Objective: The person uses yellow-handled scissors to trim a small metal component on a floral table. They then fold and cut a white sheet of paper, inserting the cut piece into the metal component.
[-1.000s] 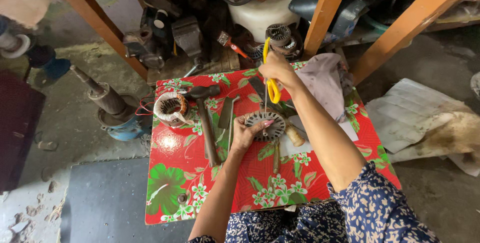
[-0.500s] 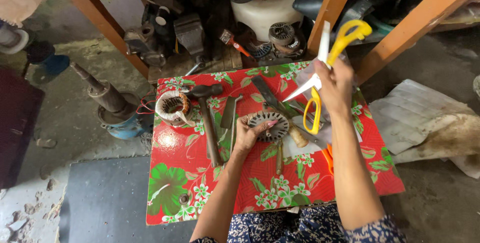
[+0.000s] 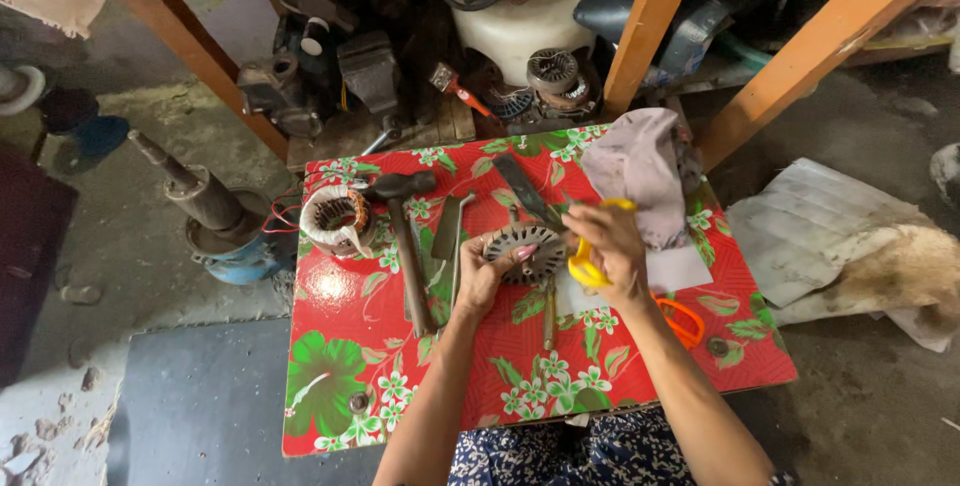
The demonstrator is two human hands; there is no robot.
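My left hand grips a round grey metal stator core with slotted teeth, holding it on the red flowered tabletop. My right hand is closed on yellow-handled scissors, right beside the core's right edge. The scissor blades are hidden behind my hand and the core. A white paper sheet lies under my right wrist.
On the table lie a hammer, a flat metal blade, a wound motor coil, a grey-pink cloth and orange-handled scissors. Motor parts crowd the wooden shelf behind. A blue motor with a shaft stands on the floor at left.
My right hand has come down from above the table with the yellow scissors and now sits against the stator core. The left hand has stayed on the core.
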